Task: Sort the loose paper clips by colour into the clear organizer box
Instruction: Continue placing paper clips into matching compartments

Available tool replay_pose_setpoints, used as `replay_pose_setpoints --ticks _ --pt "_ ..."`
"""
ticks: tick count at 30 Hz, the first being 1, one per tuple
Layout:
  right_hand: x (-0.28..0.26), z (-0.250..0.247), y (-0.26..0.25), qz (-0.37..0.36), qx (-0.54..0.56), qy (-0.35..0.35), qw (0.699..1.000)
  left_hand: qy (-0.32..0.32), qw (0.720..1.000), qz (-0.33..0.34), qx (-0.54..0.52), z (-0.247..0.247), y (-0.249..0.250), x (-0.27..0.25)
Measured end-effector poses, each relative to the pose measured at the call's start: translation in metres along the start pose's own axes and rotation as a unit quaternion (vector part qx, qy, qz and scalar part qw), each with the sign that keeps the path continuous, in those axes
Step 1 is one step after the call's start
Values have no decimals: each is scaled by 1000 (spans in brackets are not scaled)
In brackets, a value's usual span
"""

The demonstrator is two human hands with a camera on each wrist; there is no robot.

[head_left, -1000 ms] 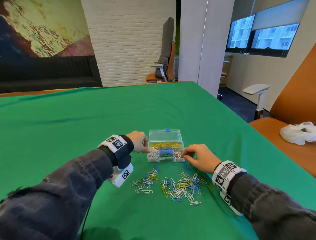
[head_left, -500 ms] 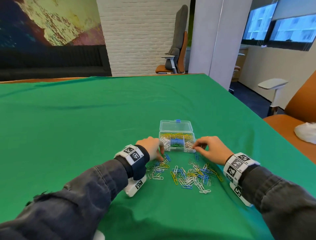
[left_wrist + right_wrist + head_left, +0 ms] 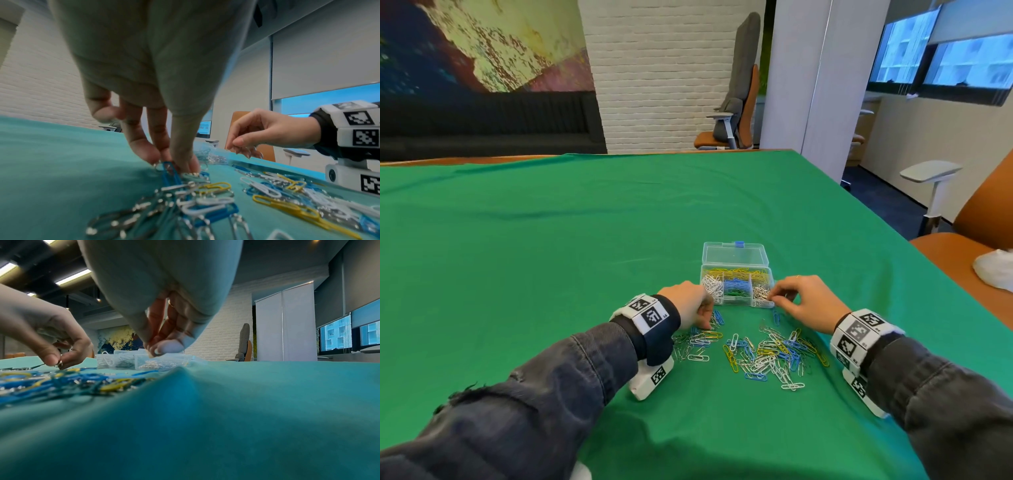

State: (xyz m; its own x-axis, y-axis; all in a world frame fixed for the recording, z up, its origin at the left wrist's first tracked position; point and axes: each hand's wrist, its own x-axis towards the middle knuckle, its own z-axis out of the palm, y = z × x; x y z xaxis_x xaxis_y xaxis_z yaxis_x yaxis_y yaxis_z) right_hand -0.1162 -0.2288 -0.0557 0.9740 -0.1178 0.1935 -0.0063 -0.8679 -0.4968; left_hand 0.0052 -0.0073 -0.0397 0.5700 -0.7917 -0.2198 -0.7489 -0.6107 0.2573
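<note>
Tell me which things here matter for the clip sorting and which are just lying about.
Part of the job:
- loose paper clips on the green cloth
- clear box, lid open, clips already inside
- left hand picking at the clips
- right hand at the box's right front corner

Lying about:
- white bundle on the orange seat
- office chair

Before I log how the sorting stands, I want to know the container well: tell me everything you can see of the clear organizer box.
The clear organizer box looks like see-through plastic, with its hinged lid swung open behind it and a small blue latch on the lid's far edge. It sits flat on the green cloth, beyond the loose clips. Dividers split it: yellow clips along the back, white at left, blue and green in the middle, silver at right. The right hand has its fingertips at the silver compartment's near corner.
</note>
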Motion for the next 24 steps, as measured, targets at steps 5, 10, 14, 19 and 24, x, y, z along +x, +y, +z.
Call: replay_pose_setpoints --ticks 5,10,14,19,24 --pt "0 0 -1 -1 -4 -2 1000 5 999 5 -39 -4 -5 4" --pt "1 -2 1 29 -35 26 999 33 988 16 -151 -14 7 15" --pt "2 -4 5 63 -56 73 994 84 977 5 -197 -23 33 37" --pt "3 -3 4 62 -42 53 996 91 970 -27 -225 -28 64 67" --pt "4 -3 6 58 -41 45 996 104 959 -30 -262 -29 67 75"
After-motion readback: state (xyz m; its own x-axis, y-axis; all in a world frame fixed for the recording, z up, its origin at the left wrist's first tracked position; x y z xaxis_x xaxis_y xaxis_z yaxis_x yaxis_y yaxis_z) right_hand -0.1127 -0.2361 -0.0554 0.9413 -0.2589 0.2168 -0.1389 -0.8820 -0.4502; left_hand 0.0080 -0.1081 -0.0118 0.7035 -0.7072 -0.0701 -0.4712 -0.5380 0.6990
